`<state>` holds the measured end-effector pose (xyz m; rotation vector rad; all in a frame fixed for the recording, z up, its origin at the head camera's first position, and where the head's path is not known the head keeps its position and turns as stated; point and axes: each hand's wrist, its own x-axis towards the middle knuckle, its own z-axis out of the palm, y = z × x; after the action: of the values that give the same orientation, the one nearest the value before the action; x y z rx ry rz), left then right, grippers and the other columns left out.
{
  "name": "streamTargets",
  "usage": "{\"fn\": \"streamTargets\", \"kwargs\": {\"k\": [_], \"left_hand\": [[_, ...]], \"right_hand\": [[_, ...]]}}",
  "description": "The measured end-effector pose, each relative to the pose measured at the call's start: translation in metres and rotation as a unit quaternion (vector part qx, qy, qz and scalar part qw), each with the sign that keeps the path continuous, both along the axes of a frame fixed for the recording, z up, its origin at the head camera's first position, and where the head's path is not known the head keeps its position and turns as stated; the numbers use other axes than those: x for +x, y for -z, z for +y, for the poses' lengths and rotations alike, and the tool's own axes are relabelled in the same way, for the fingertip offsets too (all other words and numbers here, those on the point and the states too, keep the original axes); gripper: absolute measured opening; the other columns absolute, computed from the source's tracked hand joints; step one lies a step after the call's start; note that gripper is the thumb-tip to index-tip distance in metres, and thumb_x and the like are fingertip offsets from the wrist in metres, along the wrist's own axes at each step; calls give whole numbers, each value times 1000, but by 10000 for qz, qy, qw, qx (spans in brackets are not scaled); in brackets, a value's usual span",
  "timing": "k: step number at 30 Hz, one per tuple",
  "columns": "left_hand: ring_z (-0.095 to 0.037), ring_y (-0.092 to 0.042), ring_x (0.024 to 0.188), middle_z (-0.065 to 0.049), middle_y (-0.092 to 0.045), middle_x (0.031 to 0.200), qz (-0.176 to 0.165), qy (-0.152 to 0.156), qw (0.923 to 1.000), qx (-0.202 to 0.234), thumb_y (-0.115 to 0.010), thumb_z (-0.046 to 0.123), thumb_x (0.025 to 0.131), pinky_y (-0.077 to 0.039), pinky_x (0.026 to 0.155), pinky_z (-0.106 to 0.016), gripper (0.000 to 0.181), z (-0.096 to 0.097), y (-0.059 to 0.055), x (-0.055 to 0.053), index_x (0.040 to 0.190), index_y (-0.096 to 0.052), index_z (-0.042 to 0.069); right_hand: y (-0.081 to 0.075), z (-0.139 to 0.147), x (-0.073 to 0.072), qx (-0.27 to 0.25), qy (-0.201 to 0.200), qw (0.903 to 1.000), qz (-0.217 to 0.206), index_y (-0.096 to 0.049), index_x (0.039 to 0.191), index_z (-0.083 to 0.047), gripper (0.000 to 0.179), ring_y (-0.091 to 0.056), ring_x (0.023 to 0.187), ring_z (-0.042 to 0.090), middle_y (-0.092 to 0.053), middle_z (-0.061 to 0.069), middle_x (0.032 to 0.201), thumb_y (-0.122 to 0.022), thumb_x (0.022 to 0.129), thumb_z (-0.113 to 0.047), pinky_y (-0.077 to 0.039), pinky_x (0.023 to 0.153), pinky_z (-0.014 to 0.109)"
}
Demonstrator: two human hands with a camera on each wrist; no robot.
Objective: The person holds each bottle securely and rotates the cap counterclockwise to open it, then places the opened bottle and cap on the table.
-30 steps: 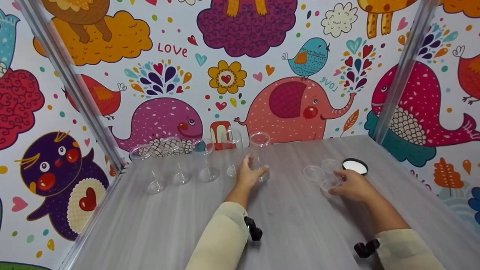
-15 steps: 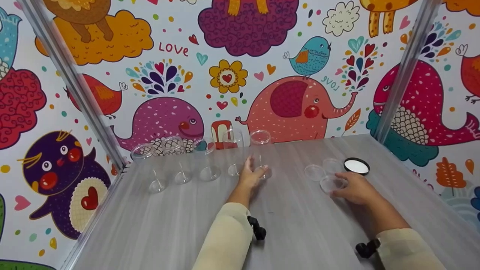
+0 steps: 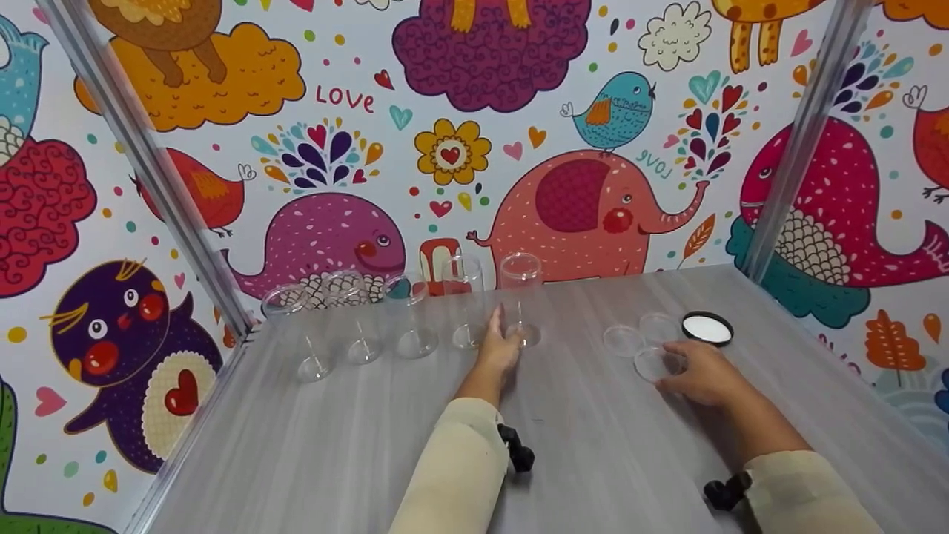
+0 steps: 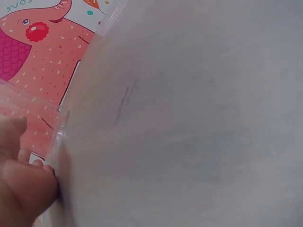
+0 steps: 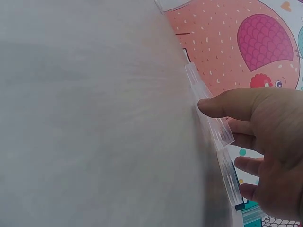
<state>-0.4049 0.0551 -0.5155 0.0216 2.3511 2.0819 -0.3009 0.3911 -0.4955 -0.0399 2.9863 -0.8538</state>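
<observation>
In the head view, the left hand [image 3: 500, 350] is beside the lower part of the rightmost clear plastic jar [image 3: 521, 285], index finger extended along its left side. The left wrist view shows the fingers close to this upright jar [image 4: 33, 116]. The right hand [image 3: 704, 373] has thumb and fingers around the rim of a clear round lid [image 3: 652, 366]. In the right wrist view, the thumb of the right hand [image 5: 279, 142] touches the near side of the lid [image 5: 204, 106], with the fingers beyond. Two more clear lids, a left one [image 3: 623, 341] and a back one [image 3: 657, 328], lie close by.
Several more upright clear jars [image 3: 417, 319] stand in a row to the left on the grey table [image 3: 578, 445]. A black-rimmed white lid [image 3: 706, 328] lies behind the right hand. A patterned wall [image 3: 445, 81] with metal posts [image 3: 159, 185] encloses the table's back and sides.
The rightmost jar has slid slightly back and right. The left hand has moved a little with it, and its thumb has drawn back from the jar's front. The right hand has hardly moved.
</observation>
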Motion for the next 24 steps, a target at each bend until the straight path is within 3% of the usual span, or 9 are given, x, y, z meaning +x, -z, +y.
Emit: {"fn": "streamTargets", "kwargs": {"k": [8, 18, 21, 24], "left_hand": [[-40, -20, 166, -17, -23, 179, -181, -72, 9998, -67, -49, 17, 112, -19, 136, -56, 66, -16, 1, 0, 172, -21, 16], [-44, -27, 163, -22, -32, 174, -282, -9, 9992, -266, -46, 33, 114, -23, 135, -58, 63, -32, 0, 29, 169, -29, 9], [-44, -35, 160, -24, -41, 169, -206, 41, 9982, -560, -42, 30, 114, -29, 133, -56, 56, -46, -4, 36, 164, -37, 3], [-44, -46, 153, -25, -53, 159, 112, 119, 9945, -1033, -39, 25, 115, -36, 129, -56, 50, -65, -8, 42, 156, -48, -3]], "right_hand": [[3, -10, -12, 79, -255, 9994, 238, -54, 151, 5, 81, -52, 142, 53, -52, 33, 156, -85, 89, -38, -41, 118, 71], [-9, -32, -20, -234, -225, 9983, 477, -57, 151, 0, 74, -44, 148, 53, -48, 32, 159, -70, 99, -52, -37, 122, 73], [-15, -39, -21, -568, -103, 9980, 270, -59, 150, -7, 74, -44, 148, 52, -45, 29, 163, -66, 99, -60, -42, 119, 70], [-21, -43, -22, -777, 107, 9969, -79, -59, 151, -15, 78, -43, 150, 51, -42, 27, 166, -62, 97, -72, -44, 117, 71]]}}
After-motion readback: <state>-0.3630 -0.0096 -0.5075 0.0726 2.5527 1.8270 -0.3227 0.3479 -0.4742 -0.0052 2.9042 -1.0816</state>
